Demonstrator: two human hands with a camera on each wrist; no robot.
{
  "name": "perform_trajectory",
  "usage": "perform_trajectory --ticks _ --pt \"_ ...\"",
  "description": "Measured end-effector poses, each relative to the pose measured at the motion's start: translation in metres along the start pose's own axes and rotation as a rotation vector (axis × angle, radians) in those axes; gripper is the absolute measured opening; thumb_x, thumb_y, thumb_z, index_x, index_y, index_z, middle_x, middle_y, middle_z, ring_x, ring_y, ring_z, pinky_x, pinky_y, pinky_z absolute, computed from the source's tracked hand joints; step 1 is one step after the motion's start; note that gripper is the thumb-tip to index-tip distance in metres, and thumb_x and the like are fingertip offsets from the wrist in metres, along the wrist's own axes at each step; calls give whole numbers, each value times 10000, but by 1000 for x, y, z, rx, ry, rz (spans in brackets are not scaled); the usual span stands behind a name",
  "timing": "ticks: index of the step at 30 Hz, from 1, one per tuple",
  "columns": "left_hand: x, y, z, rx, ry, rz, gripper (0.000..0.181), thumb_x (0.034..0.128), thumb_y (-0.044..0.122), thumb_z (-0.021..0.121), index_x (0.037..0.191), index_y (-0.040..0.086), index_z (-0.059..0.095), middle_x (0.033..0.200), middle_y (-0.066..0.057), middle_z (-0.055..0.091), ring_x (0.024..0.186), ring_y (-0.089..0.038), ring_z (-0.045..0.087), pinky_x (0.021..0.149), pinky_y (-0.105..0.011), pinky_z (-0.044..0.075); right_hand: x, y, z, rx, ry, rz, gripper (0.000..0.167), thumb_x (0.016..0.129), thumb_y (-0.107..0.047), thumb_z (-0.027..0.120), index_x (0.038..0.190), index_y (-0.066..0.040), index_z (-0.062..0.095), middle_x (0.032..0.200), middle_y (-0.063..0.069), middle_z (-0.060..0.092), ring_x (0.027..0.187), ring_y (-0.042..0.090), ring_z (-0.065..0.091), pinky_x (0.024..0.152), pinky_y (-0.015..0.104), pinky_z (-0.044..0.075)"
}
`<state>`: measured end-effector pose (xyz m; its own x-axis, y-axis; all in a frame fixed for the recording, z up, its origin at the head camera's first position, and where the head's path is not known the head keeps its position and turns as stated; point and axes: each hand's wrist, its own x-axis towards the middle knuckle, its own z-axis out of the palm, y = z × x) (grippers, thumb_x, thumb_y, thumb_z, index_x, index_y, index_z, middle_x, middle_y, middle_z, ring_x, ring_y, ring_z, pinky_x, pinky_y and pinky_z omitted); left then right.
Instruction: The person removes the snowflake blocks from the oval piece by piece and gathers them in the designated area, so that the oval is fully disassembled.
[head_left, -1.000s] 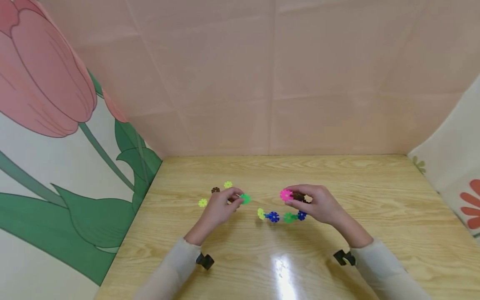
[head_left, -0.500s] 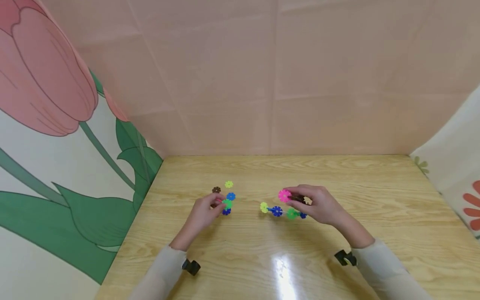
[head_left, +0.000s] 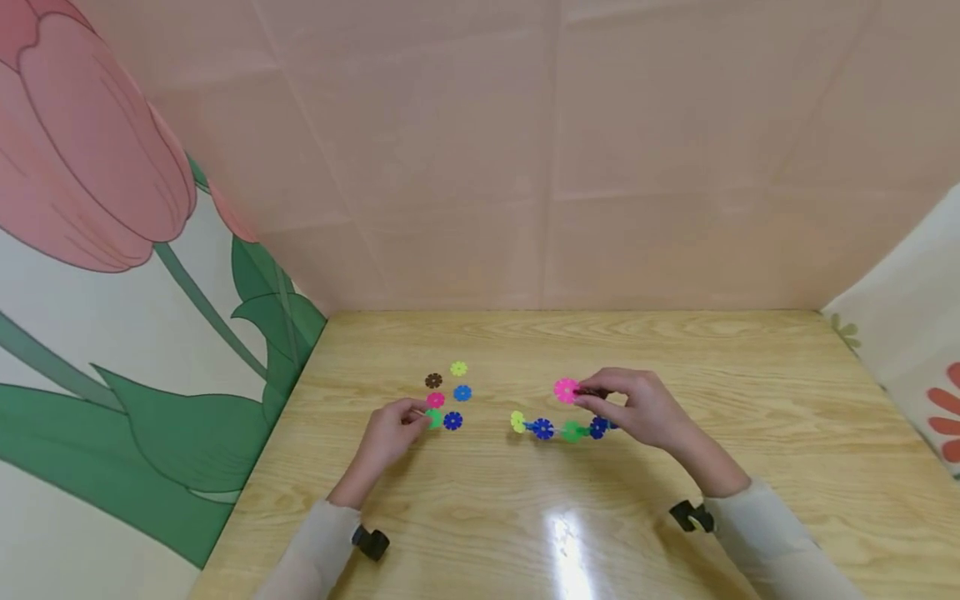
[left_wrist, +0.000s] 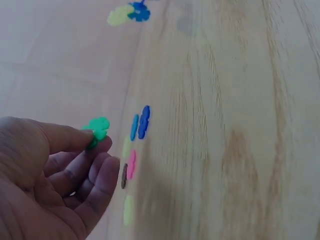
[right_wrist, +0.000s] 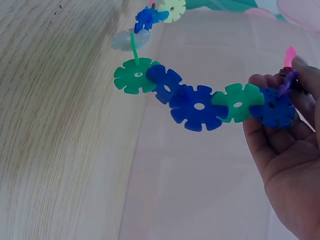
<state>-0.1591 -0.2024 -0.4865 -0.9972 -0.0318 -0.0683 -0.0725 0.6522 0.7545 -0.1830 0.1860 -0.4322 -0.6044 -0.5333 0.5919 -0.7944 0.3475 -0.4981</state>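
Head view: hands (head_left: 392, 432) (head_left: 636, 407) apart, green disc (head_left: 435, 418) in left, chain (head_left: 572, 431) in right

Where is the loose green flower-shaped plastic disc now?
In the head view, the green disc shows left of centre, pinched by the left hand, just left of a dark-blue flower-shaped plastic disc.

The head view faced down and far over the bench (head_left: 450, 500) that closer, inward-facing wrist views shared.

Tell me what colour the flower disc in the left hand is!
The flower disc is bright green, clearest in the left wrist view.
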Motion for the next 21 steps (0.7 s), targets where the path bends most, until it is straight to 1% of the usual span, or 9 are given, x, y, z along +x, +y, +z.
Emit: perform_trajectory --ticks 5,11,16,19,21 --pt "5 -9 0 24 -8 -18 166 941 192 717 1077 98 733 872 2 695 731 -137 620 643 -288 527 2 0 0 -1 17 9 266 813 56 786 961 -164 759 862 -99 717 752 27 649 628 143 511" --pt "8 -19 2 50 -5 -38 168 937 203 723 1060 90 737 910 -7 698 795 -142 617 701 -295 529 1 0 -1 -15 6 16 263 817 65 778 967 -150 749 866 -110 701 758 21 632 650 161 519" --pt "9 -25 5 16 -18 -68 167 937 155 718 1062 45 722 904 -31 704 748 -133 638 674 -286 556 0 1 -2 -16 -16 27 246 829 69 765 986 -120 746 883 -97 703 776 22 631 646 177 524" --pt "10 -25 6 -4 -24 -93 157 939 130 710 1063 33 714 894 -42 697 718 -137 644 654 -287 564 0 1 -3 -13 -21 29 236 833 72 760 989 -105 746 886 -92 703 779 24 630 633 207 535" --pt "10 -24 7 6 -22 -108 157 936 134 712 1065 44 713 889 -39 687 715 -140 637 651 -288 561 0 0 -3 -8 -22 29 231 834 75 759 987 -97 745 885 -90 703 778 24 629 621 236 543"
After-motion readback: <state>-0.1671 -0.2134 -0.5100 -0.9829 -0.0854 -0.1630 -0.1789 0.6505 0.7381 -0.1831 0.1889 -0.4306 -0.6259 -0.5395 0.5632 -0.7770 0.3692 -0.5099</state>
